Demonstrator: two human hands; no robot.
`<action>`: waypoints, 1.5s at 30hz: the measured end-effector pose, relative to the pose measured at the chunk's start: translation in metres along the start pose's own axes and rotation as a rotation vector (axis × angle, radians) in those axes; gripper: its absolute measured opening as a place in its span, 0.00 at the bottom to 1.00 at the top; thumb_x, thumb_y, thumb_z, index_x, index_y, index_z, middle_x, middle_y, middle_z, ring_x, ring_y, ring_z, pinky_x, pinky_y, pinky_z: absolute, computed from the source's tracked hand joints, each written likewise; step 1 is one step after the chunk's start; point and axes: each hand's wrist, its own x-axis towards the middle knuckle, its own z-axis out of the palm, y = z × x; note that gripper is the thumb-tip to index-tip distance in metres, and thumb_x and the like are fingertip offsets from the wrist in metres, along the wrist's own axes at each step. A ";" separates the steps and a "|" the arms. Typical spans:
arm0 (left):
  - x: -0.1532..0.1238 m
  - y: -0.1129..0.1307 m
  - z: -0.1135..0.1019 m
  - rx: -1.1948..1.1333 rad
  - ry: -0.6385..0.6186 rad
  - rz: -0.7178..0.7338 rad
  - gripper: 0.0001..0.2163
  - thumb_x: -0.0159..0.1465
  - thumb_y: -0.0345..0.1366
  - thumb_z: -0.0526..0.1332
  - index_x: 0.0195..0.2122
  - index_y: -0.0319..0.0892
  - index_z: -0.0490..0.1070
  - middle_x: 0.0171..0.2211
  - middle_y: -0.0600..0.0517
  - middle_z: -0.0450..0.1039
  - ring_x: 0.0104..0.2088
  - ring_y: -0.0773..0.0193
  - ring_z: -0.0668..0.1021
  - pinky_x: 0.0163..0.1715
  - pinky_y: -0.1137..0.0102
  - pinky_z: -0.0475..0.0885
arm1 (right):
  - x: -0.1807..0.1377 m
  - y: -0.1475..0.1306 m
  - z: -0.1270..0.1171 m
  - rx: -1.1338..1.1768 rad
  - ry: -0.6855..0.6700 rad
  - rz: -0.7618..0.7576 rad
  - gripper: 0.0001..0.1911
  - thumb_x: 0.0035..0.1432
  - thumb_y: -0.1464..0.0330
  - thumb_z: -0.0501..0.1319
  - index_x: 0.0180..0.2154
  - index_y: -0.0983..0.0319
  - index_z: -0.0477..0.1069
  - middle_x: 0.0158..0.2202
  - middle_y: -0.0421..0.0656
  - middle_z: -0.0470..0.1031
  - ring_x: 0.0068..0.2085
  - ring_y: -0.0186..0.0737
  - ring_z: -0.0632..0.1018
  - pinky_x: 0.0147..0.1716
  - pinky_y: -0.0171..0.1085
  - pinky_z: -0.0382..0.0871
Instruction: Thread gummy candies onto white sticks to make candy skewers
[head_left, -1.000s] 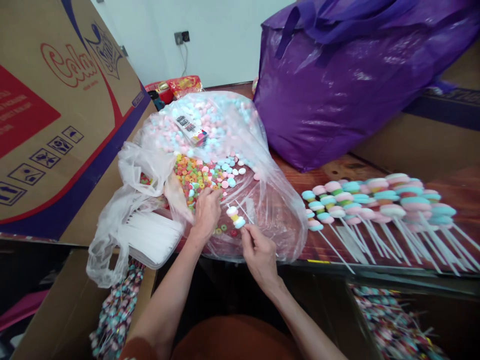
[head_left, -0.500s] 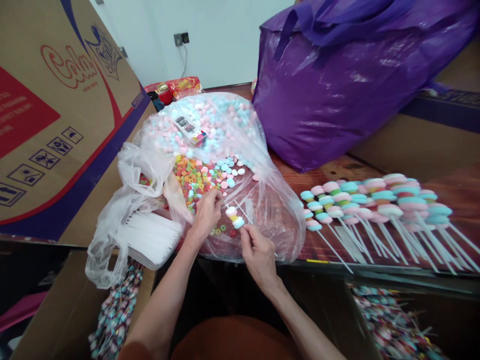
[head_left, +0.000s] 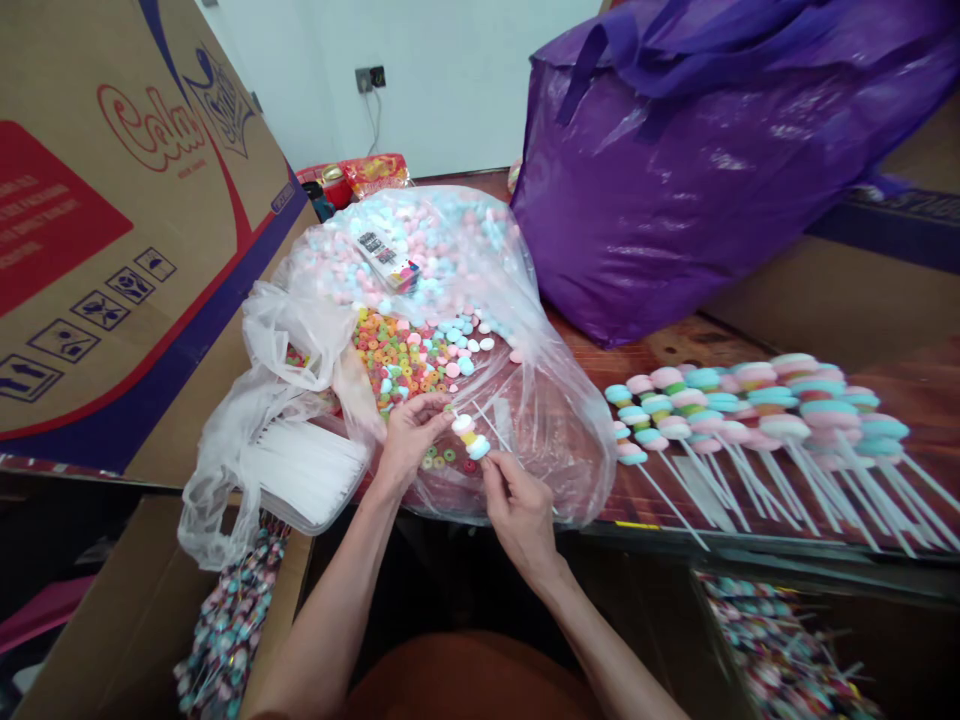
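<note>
One candy skewer is pinched between thumb and forefinger of the right hand, over the clear plastic bag; that hand conceals most of the lower stick. Left hand: fingers bunched beside the skewer's upper tip; contents cannot be made out. Cardboard box cut off at left.

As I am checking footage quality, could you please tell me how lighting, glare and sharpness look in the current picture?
Head view: glossy highlights on the purple bag and clear plastic bag; head view: deep shadow below the table; head view: left hand, right hand and candy skewer fairly clear, but print on the small pack unreadable.
</note>
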 end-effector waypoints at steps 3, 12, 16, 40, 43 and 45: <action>0.000 0.000 -0.002 0.003 -0.010 0.025 0.14 0.48 0.36 0.74 0.36 0.40 0.79 0.31 0.53 0.79 0.31 0.69 0.77 0.35 0.73 0.73 | 0.001 0.000 0.000 -0.002 -0.015 -0.007 0.12 0.68 0.70 0.53 0.34 0.61 0.71 0.24 0.37 0.70 0.23 0.32 0.69 0.26 0.31 0.63; -0.003 0.006 -0.010 0.132 -0.069 0.053 0.15 0.51 0.39 0.73 0.39 0.40 0.81 0.33 0.51 0.80 0.32 0.66 0.78 0.35 0.71 0.73 | 0.002 0.000 0.001 -0.035 -0.025 0.002 0.12 0.68 0.69 0.53 0.33 0.61 0.71 0.23 0.37 0.70 0.22 0.32 0.69 0.26 0.32 0.62; -0.006 0.011 -0.008 0.178 -0.035 0.104 0.12 0.57 0.43 0.69 0.37 0.40 0.80 0.36 0.49 0.80 0.35 0.64 0.77 0.38 0.71 0.72 | 0.002 0.000 0.002 -0.037 -0.037 0.018 0.12 0.68 0.70 0.53 0.34 0.62 0.72 0.23 0.37 0.69 0.22 0.32 0.68 0.26 0.32 0.62; -0.024 -0.002 0.015 -0.021 -0.024 -0.137 0.18 0.50 0.41 0.74 0.36 0.39 0.70 0.27 0.58 0.71 0.28 0.73 0.73 0.31 0.76 0.67 | -0.001 0.003 -0.001 0.016 -0.048 -0.009 0.12 0.68 0.71 0.52 0.31 0.61 0.68 0.22 0.35 0.66 0.22 0.31 0.68 0.25 0.31 0.61; -0.024 -0.004 0.016 0.008 -0.034 -0.112 0.18 0.51 0.42 0.73 0.36 0.40 0.69 0.27 0.56 0.73 0.28 0.72 0.73 0.31 0.76 0.67 | 0.000 0.003 0.000 0.019 -0.063 0.014 0.13 0.69 0.71 0.52 0.30 0.61 0.67 0.21 0.35 0.66 0.22 0.31 0.68 0.25 0.31 0.61; -0.019 -0.003 0.017 0.017 -0.047 -0.086 0.17 0.53 0.43 0.71 0.37 0.40 0.69 0.29 0.55 0.74 0.29 0.70 0.74 0.32 0.75 0.68 | 0.000 0.003 0.001 0.023 -0.049 0.044 0.13 0.69 0.70 0.52 0.30 0.60 0.66 0.21 0.35 0.66 0.22 0.31 0.69 0.25 0.31 0.61</action>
